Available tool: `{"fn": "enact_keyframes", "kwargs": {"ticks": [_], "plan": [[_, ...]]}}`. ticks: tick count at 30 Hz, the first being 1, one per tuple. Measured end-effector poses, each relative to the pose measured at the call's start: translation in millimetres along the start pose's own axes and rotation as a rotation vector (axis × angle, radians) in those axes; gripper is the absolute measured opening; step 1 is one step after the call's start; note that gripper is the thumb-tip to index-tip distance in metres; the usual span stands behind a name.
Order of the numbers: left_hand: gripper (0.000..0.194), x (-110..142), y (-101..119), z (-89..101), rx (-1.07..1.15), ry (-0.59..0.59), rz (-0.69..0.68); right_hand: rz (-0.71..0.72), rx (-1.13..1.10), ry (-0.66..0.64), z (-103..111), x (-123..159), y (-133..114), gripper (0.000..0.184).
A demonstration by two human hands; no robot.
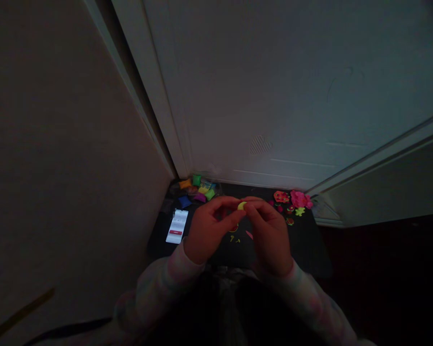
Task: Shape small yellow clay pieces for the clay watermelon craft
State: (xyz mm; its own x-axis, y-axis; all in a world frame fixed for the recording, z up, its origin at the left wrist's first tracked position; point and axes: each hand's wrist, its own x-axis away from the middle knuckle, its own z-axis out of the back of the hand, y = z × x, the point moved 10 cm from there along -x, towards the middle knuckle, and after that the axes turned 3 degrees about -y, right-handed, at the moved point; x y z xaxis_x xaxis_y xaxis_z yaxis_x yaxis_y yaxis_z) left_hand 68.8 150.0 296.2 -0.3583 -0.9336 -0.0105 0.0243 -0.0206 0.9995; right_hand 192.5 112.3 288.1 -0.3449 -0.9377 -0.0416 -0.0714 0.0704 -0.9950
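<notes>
Both my hands meet over a small dark table [220, 254]. A little lump of yellow modelling clay [242, 205] sits pinched between the fingertips of my left hand [212, 228] and my right hand [270, 235]. Its full shape is partly covered by the fingers. Below the hands, small yellow bits [234, 239] and a thin pink piece [249, 235] lie on the tabletop. Part of a round red and yellow piece shows behind the left fingers.
At the table's back left are several coloured clay packets, among them a blue one [184, 201] and a green one [197, 180]. A lit phone [176, 226] lies at left. Pink flower-like shapes [301, 199] and a yellow-green piece [299, 211] are at right. A white door [260, 96] rises behind.
</notes>
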Motion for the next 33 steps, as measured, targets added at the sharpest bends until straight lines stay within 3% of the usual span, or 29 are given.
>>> {"fn": "enact_keyframes", "kwargs": {"ticks": [6,11,16,20,33], "plan": [[0.008,-1,1,8.4,0.044,0.106,0.029,-0.003,0.054,0.046,3,5,-1,0.018],[0.007,1,1,12.2,0.069,0.171,0.030,0.032,-0.005,0.022,-1,5,-5,0.007],[0.015,2,-7,4.8,0.183,0.136,0.076,0.058,0.051,0.069,2,5,-10,0.009],[0.013,3,-11,1.5,0.150,0.112,0.139,0.095,0.079,0.075,2,6,-13,0.012],[0.021,1,-15,3.5,0.181,0.103,0.113,0.012,0.013,0.029,-2,4,-5,0.009]]}}
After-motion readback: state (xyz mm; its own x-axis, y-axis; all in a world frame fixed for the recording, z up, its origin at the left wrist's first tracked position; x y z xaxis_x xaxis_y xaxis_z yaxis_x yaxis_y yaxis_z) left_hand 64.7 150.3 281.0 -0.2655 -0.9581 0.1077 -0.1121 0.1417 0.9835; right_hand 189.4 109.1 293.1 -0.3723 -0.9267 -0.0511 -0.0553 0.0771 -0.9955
